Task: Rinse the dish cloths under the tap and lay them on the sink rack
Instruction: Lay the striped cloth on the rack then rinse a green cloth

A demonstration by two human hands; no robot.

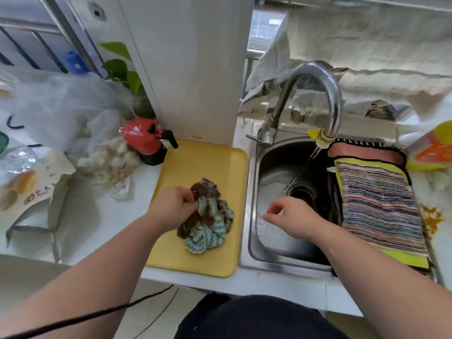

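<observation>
My left hand [175,206] pinches the far-left edge of the crumpled cloth [208,223], thumb & fingers curled into its folds. My right hand [291,217] hangs over the sink [269,165] w/ fingers loosely curled and nothing in it. The hands are well apart, w/ the sink rim between them.

The crumpled cloth, brown w/ teal-white zigzag, lies bunched on the near-right part of the yellow tray [220,157]. Its long axis runs approx far-to-near, brown end pointing away from me, teal end toward me. The tray sits on the bench [102,216] just left of the sink. The tray's raised edge & the sink rim lie between cloth & basin.

The tap [320,79] arches over the basin, spout at the far right. Water [311,157] slants down toward the drain [303,194]. My right hand is near the drain, not in the stream.

The rack [359,142] spans the sink's right side, mostly covered. A striped cloth [376,204] lies flat on it, long axis far-to-near, over a yellow-green cloth [403,259]. A pink cloth [364,154] shows at the far end.

A red spray bottle [144,140] stands at the tray's far-left corner. Plastic bags [61,106] are piled further left, w/ a plant [117,67] behind. A white panel [195,69] rises behind the tray. A yellow pack [433,148] sits right of the sink.
</observation>
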